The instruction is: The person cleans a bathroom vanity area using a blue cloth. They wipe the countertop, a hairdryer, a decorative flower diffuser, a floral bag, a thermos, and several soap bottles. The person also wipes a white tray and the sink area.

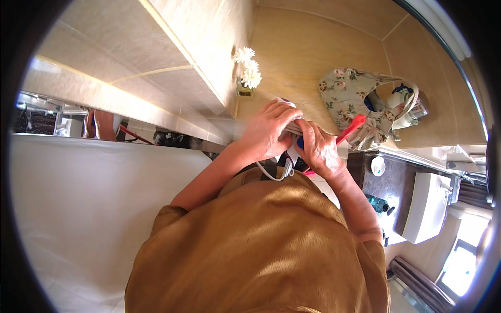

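Observation:
Both my hands meet in front of my body around a white corded appliance [292, 153] with a blue part; its exact kind is mostly hidden by my fingers. Its white cord [262, 170] hangs in a loop below, past a ribbed cord sleeve. My left hand [269, 130] is closed over the top, where a bit of white and purple shows beyond the knuckles. With bent fingers, my right hand [319, 148] grips pale cord strands [295, 128] against the appliance. A long red strip or handle [352, 129] passes behind my right hand; I cannot tell whether it is held.
A floral cloth bag [344, 96] with items inside sits at the far right. White flowers [249, 73] in a small pot stand by the wall. To the right are a white basin [427, 208], a teal bottle [377, 202] and a white cup [378, 166]. A white surface [99, 208] spreads at left.

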A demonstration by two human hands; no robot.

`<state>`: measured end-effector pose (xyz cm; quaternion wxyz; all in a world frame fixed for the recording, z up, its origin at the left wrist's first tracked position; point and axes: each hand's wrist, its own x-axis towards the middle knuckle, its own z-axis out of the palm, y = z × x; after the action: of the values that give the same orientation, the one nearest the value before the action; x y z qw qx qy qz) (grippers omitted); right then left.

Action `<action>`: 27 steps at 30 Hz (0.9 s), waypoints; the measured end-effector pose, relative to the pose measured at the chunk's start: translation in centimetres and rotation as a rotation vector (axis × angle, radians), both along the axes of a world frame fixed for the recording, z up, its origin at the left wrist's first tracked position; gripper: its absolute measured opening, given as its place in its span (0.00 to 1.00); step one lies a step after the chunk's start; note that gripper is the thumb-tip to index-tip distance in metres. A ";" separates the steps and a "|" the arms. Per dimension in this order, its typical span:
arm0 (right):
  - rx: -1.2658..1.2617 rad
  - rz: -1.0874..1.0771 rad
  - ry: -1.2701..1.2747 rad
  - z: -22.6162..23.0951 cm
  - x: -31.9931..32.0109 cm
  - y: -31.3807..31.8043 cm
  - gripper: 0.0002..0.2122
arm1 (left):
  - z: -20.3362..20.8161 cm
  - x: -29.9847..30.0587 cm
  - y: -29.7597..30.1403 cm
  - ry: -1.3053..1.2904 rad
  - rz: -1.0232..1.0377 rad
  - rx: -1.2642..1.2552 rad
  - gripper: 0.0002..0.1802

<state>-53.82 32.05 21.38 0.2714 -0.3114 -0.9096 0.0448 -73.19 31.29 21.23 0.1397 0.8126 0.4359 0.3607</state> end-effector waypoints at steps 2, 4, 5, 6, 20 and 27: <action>0.004 -0.013 0.019 -0.2 0.1 0.1 0.31 | -0.3 0.3 0.5 -0.022 -0.083 -0.086 0.28; -0.020 -0.025 0.045 -0.4 0.3 0.2 0.30 | -0.1 0.2 0.8 -0.066 -0.120 -0.163 0.27; -0.036 -0.037 0.063 -0.5 0.4 0.2 0.28 | 0.1 0.0 1.0 -0.090 -0.144 -0.174 0.27; -0.051 -0.048 0.081 -0.5 0.6 0.0 0.27 | 0.2 -0.1 1.2 -0.113 -0.168 -0.186 0.26; -0.444 -0.153 0.393 -1.9 1.1 0.5 0.15 | -1.9 0.1 2.0 -0.175 -0.115 -0.164 0.16; -0.533 -0.173 0.446 -2.1 1.0 0.4 0.09 | -1.2 0.2 -0.4 -0.248 0.112 -0.048 0.39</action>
<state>-52.82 32.43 19.26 0.3754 -0.4295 -0.7545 0.3245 -73.02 30.88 20.03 0.1916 0.7325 0.4685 0.4552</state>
